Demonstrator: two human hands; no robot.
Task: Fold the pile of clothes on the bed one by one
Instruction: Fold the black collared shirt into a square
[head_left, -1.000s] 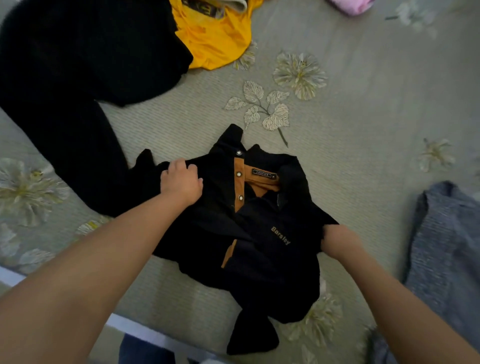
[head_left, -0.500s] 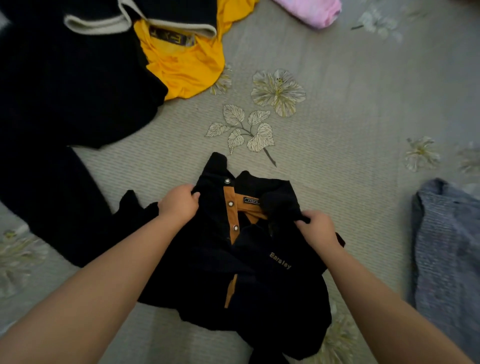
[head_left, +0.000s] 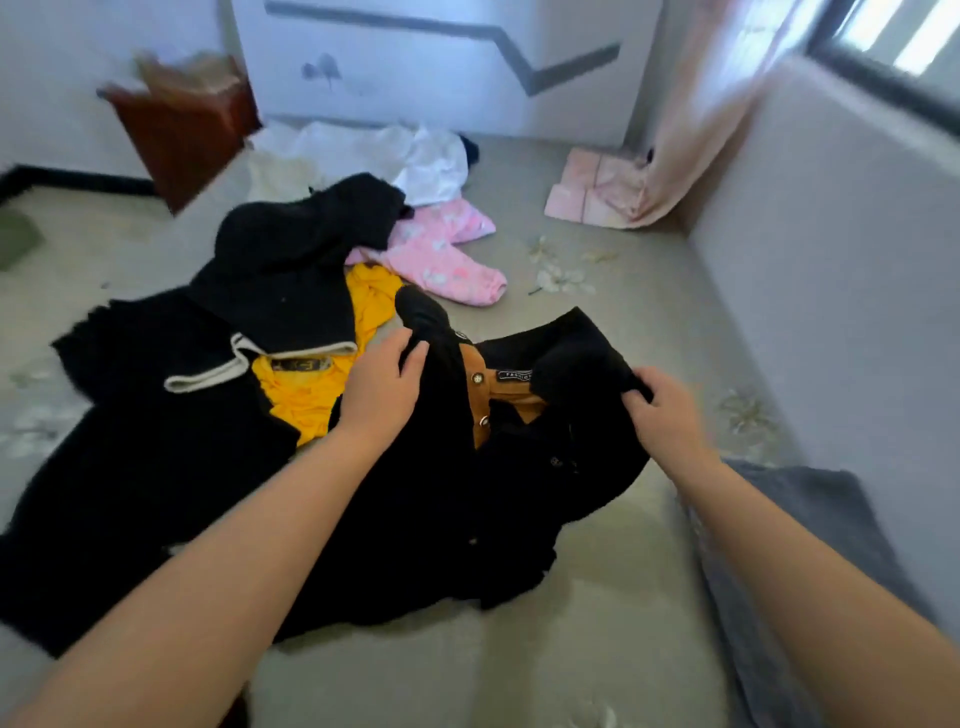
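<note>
Grey bedding (head_left: 597, 623) with pale flower prints covers the bed, walled in at three o'clock. At centre lies a black shirt (head_left: 441, 509) with a tan placket and collar lining. Left hand (head_left: 382, 387) pinches its collar edge at eleven o'clock of the garment, thumb and fingers curled round the cloth; right hand (head_left: 662, 410) grips the shoulder fabric at one o'clock — fingers closed on it. At nine o'clock sprawl a black sweater (head_left: 156, 441) and a yellow top (head_left: 306, 395); pink pyjamas (head_left: 441, 254) at twelve — a grey garment (head_left: 805, 530) at four.
</note>
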